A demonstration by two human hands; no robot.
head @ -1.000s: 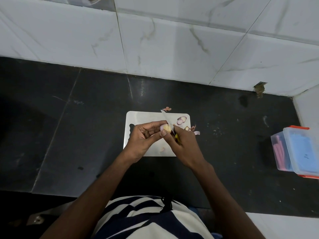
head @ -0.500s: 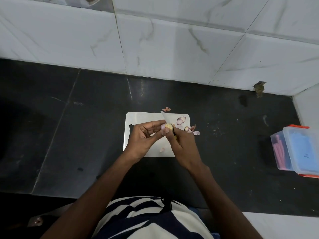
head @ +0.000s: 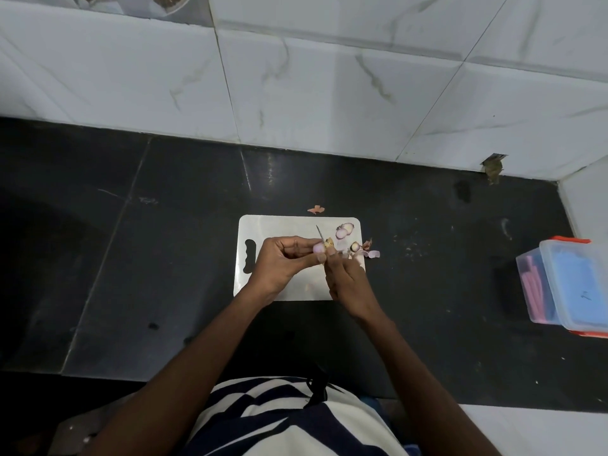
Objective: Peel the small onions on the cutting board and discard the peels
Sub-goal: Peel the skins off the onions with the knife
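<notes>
Over the white cutting board point(head: 263, 287) on the dark worktop point(head: 131, 258), in the head view, both hands meet around one small onion point(head: 318, 247). Compared with a second ago, the knife blade point(head: 320, 234) stands more upright and sits closer against the onion's end, where a yellowish flap of skin point(head: 329, 242) now lifts away; the hands themselves have barely shifted. My reading is that a strip of peel is being pried loose, so this onion is mid-peel and not yet done.

The left hand point(head: 283, 263) has its fingers curled together, thumb and fingertips pinching the onion just above the board. The right hand point(head: 345, 278) is wrapped around the knife handle, which is hidden inside the fist, with the thumb pressed near the lifted skin.

Peeled onion pieces point(head: 343, 230) lie at the board's far right corner, and loose peels point(head: 365, 252) spill over its right edge onto the worktop, with one more scrap point(head: 316, 209) just beyond the far edge. None of these is discarded yet. A lidded plastic container point(head: 572, 284) stands well apart at the right.
</notes>
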